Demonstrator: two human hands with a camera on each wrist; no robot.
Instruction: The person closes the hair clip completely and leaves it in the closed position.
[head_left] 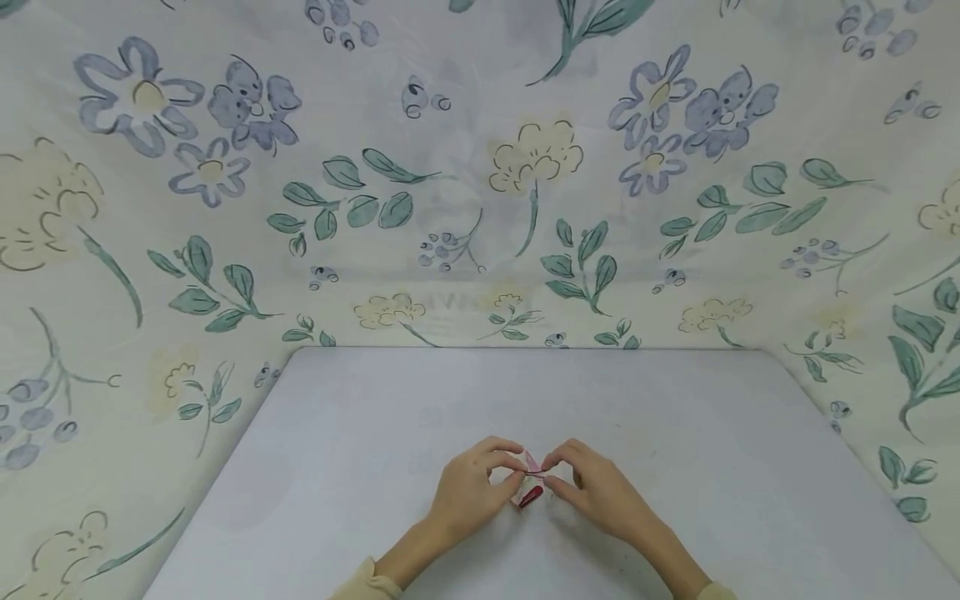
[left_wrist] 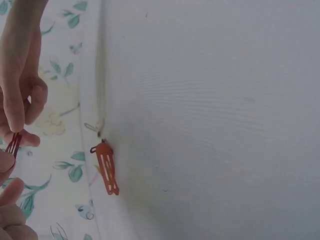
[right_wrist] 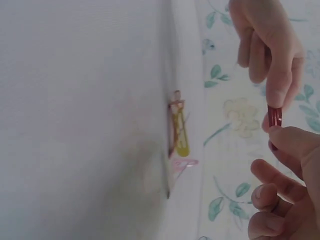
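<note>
A dark red snap hair clip (head_left: 535, 474) is stretched between my two hands above the table. My left hand (head_left: 474, 483) pinches one end of it between thumb and forefinger. At the other end, the thumb and fingertips of my right hand (head_left: 602, 492) pinch it too. In the right wrist view the held clip (right_wrist: 274, 118) appears dark red and glossy. Below the hands lies a small group of hair clips: a red one (head_left: 531, 497), a pink one (right_wrist: 185, 163) and a yellow one (right_wrist: 181, 135). An orange-red clip (left_wrist: 106, 167) with long slots shows in the left wrist view.
The white table (head_left: 337, 433) has rounded far corners and spreads out around the hands. A floral cloth (head_left: 480, 208) rises behind it and along both sides. Pale yellow sleeve cuffs (head_left: 372, 581) show at the wrists.
</note>
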